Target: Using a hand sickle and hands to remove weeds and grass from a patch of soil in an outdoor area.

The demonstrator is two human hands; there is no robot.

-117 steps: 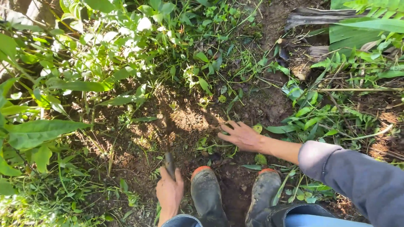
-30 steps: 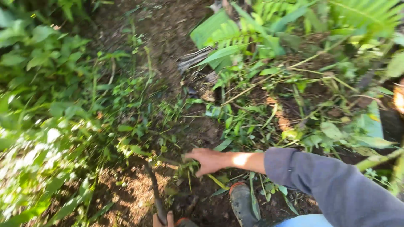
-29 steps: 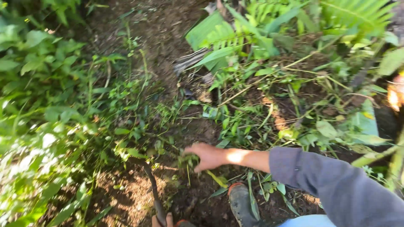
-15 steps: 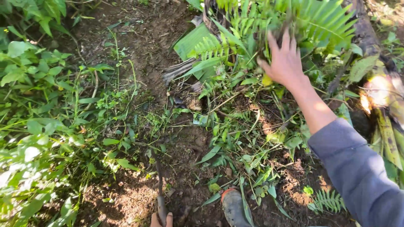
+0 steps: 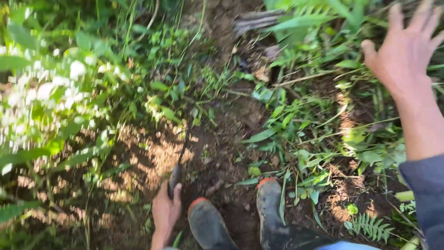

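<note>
Blade tool: a thin dark blade with a dark handle, positioned low on the ground near the bottom edge of the view, left of centre, its tip angled away over bare soil. Left hand: clenched around the handle end of the blade tool, wrist at the bottom edge. Two dark rubber boots with orange-red toe trim stand just beside that hand, left boot nearest and right boot beside it, both on dark soil. A grey sleeve covers the right forearm at the right edge. Beyond the boots, cut green stems and leaves lie scattered across the soil. Blurred, sunlit foliage fills the left side. Right hand: raised at the top right corner, fingers spread, released and grasping nothing, above fern fronds at the far edge.
</note>
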